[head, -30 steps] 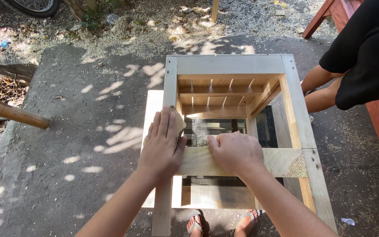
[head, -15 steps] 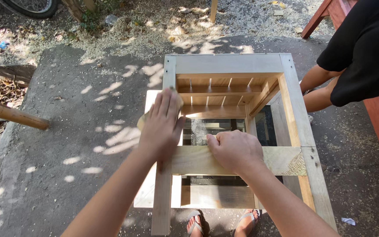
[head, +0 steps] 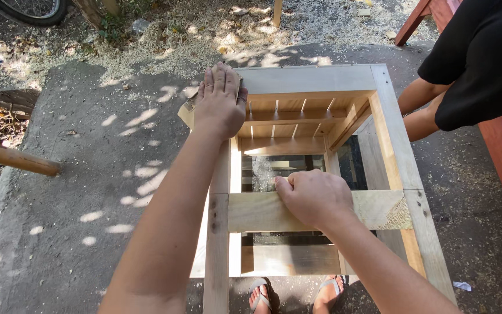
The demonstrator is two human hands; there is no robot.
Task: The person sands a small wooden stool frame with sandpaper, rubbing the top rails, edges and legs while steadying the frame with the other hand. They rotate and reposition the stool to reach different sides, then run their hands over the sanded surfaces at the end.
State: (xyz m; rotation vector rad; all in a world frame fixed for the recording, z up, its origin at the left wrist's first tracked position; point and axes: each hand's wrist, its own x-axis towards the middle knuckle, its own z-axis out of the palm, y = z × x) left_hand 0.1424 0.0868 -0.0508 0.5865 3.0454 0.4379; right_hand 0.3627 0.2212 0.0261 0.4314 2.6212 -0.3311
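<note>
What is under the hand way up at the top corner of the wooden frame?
A brownish sheet, probably sandpaper, peeks out beside the left hand, pressed on the wooden frame. The hand covers most of it and the corner.

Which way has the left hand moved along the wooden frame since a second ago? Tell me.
Yes. The left hand, pressing sandpaper, slid up the left rail of the wooden frame to its far corner.
</note>
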